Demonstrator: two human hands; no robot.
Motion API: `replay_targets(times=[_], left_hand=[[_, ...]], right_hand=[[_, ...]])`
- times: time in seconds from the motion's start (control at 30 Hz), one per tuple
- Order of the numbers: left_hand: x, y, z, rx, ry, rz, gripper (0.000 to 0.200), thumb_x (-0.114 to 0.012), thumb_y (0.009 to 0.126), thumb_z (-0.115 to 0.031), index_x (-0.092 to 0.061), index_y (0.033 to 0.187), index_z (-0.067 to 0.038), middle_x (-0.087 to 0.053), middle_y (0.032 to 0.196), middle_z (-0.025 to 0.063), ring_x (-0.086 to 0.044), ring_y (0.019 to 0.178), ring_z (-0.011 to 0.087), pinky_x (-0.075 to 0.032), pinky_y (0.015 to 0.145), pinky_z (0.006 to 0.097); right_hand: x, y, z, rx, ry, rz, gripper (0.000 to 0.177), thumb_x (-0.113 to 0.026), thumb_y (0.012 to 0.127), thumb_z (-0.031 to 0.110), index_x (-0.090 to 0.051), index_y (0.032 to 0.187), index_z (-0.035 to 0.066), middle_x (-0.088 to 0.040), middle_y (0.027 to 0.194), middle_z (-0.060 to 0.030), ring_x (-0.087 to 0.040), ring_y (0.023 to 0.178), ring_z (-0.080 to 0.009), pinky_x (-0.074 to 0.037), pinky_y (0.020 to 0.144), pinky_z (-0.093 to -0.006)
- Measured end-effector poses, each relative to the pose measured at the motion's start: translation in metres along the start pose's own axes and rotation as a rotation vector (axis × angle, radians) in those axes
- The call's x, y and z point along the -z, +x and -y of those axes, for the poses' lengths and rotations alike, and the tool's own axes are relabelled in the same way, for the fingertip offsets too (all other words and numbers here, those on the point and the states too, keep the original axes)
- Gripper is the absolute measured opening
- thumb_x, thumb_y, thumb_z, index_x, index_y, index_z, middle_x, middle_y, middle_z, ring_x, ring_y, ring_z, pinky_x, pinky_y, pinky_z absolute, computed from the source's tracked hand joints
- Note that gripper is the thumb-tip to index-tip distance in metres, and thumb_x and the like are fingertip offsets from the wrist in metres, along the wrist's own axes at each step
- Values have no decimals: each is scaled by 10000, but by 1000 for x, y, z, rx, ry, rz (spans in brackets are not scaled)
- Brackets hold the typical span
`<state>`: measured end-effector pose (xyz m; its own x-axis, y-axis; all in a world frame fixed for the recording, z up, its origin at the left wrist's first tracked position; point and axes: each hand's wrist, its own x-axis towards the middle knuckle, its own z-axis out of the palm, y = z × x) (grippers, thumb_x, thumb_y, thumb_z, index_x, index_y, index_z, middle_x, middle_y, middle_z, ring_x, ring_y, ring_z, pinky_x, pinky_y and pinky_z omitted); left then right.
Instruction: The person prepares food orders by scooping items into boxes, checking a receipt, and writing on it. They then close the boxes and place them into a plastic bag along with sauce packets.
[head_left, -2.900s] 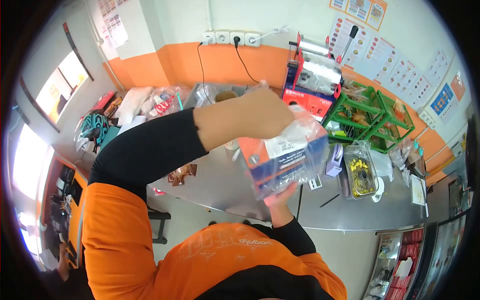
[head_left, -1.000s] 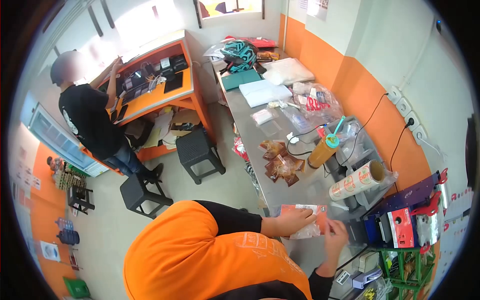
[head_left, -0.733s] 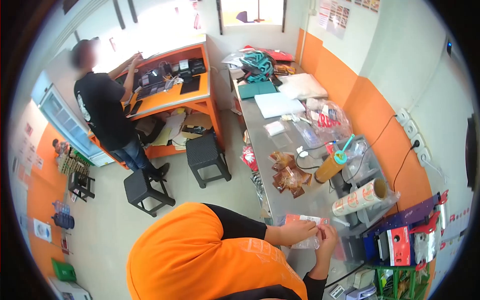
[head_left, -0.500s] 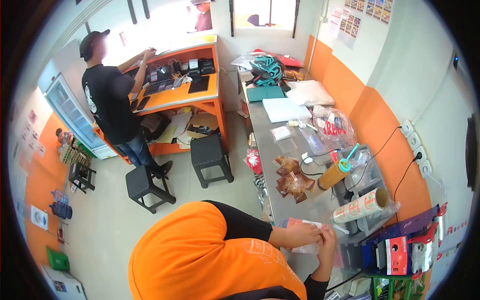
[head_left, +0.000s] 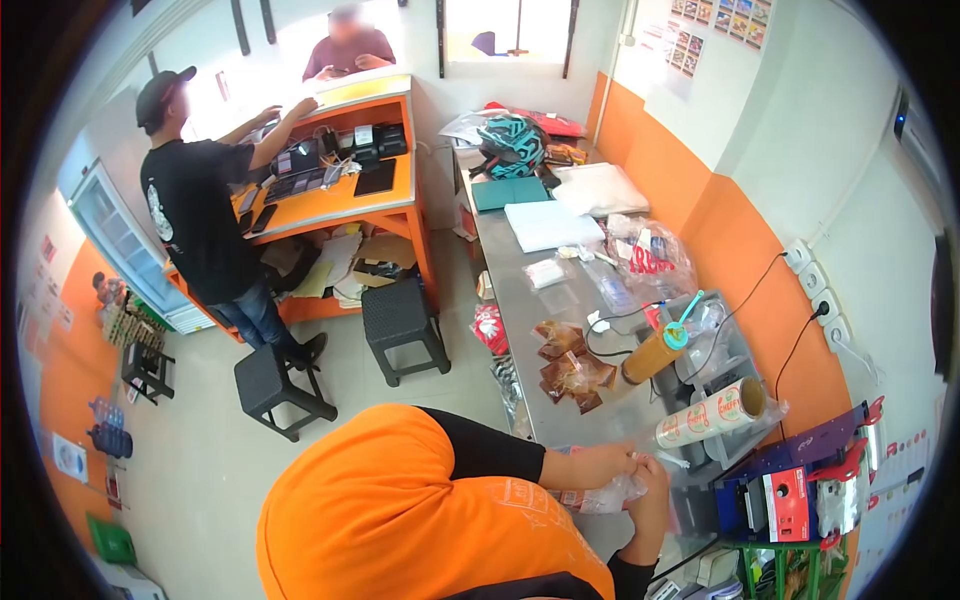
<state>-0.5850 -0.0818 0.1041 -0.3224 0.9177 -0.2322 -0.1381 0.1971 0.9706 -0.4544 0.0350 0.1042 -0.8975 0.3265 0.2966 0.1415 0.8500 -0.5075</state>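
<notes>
My left hand point(head_left: 598, 465) reaches in over the metal table, fingers pinched on the gathered top of a clear plastic bag point(head_left: 612, 496). My right hand point(head_left: 650, 490) meets it from the right, its fingers closed on the same bunched plastic. Red or pink print shows through the bag's lower part, which is partly hidden under my left forearm; its contents I cannot make out. Beyond my hands lie brown sauce packets point(head_left: 577, 378) in clear plastic. A printed roll of film point(head_left: 705, 415) lies just to the right.
A brown bottle with a turquoise top point(head_left: 655, 355) stands by a grey tray point(head_left: 742, 345). A red and blue sealing machine point(head_left: 790, 505) is at right. Cables cross the metal table point(head_left: 535, 350). Stools point(head_left: 405, 325), a co-worker point(head_left: 205, 210) and a person at the counter window point(head_left: 350, 50) are beyond.
The bag's top is now bunched tighter between my fingers, and my hands have shifted slightly. The view has turned a little; the person at the window shows more fully. The co-worker's hands have lowered.
</notes>
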Motion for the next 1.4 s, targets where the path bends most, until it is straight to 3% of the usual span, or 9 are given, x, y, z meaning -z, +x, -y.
replay_targets(times=[0.03, 0.13, 0.5, 0.6, 0.7, 0.83, 1.07, 1.27, 1.4], left_hand=[[1, 3, 4, 36, -121, -22, 188, -593, 851, -113, -659, 1004, -27, -603, 1003, 199, -617, 984, 397, -488, 825, 404], [5, 21, 46, -491, 357, -36, 137, -642, 805, -68, -660, 935, -30, -632, 980, 199, -626, 934, 408, -488, 810, 412], [17, 24, 31, -372, 516, 47, 148, -658, 793, -75, -655, 931, -21, -662, 907, 209, -642, 892, 420, -501, 785, 455], [23, 30, 36, -417, 497, 31, 182, -661, 791, -87, -670, 961, -24, -676, 936, 207, -657, 910, 406, -514, 790, 443], [24, 33, 39, -464, 433, 103, 259, -691, 798, -180, -689, 1006, -25, -691, 962, 222, -665, 913, 415, -525, 797, 455], [32, 37, 32, -214, 441, 200, 340, -728, 760, -169, -681, 1039, 20, -693, 927, 235, -696, 860, 346, -536, 781, 395], [36, 42, 27, -26, 249, 280, 295, -705, 795, -106, -690, 1062, 20, -720, 919, 117, -678, 844, 175, -533, 774, 319], [34, 33, 16, 58, 107, 294, 279, -700, 835, -37, -686, 1111, 6, -714, 988, 47, -649, 882, 110, -526, 794, 291], [34, 30, 23, 3, 99, 293, 272, -710, 851, -22, -674, 1119, 8, -704, 994, 33, -628, 901, 94, -513, 810, 278]], right_hand=[[0, -3, 0, -3, -57, 3, 209, -655, 728, -8, -690, 927, 44, -653, 960, -108, -609, 957, -333, -445, 857, -404], [-6, -15, -5, -25, -171, -27, 237, -659, 748, 15, -689, 980, 56, -650, 995, -110, -605, 990, -340, -439, 870, -422], [-33, -43, 9, -164, -193, -349, 164, -671, 775, -4, -634, 934, 9, -612, 918, -159, -562, 836, -370, -448, 772, -456], [-39, -54, 28, -137, -159, -436, 200, -701, 753, -13, -659, 941, 39, -638, 959, -117, -608, 920, -333, -482, 852, -442], [-41, -59, 40, -17, -123, -383, 259, -707, 740, -13, -686, 987, 63, -643, 975, -101, -625, 908, -311, -499, 858, -430], [-23, -51, 54, -47, -107, -283, 303, -661, 760, 23, -711, 1048, 102, -648, 1047, -84, -633, 954, -288, -497, 864, -425], [-15, -47, 55, -142, -126, -160, 250, -666, 769, 47, -696, 1015, 79, -649, 1083, -84, -637, 965, -286, -507, 836, -389], [-34, -60, 38, -183, 197, -375, 167, -662, 842, -2, -662, 1006, 27, -677, 1002, -118, -682, 908, -298, -564, 770, -358], [-50, -59, 42, -725, 901, -644, 47, -623, 930, -22, -646, 971, -13, -692, 968, -117, -694, 792, -198, -587, 669, -296]])
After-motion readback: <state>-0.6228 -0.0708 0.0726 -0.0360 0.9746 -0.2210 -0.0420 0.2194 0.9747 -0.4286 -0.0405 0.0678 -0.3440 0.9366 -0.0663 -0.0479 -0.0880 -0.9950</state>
